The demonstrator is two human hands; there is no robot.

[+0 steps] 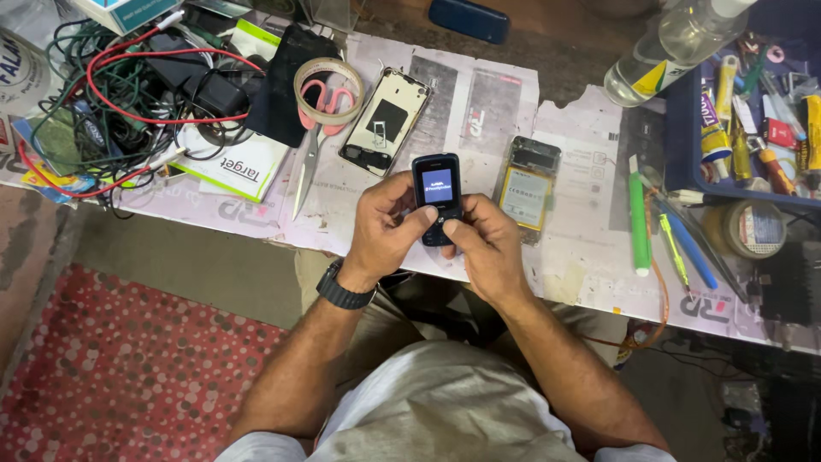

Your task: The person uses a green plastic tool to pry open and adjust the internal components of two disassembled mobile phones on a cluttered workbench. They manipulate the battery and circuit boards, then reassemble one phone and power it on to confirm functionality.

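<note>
I've got both hands, left hand (382,233) and right hand (486,242), fingers clamped on small black keypad phone (437,195); looks light, rigid, slick plastic, best held by its sides

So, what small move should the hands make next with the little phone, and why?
Probably press a key with a thumb: both the left hand and the right hand hold the small dark keypad phone upright over the table edge, its screen lit, thumbs resting on the keypad.

Our thumbs hid the keypad of the small phone (436,197); the picture's right edge cut off the blue tray (684,145).
</note>
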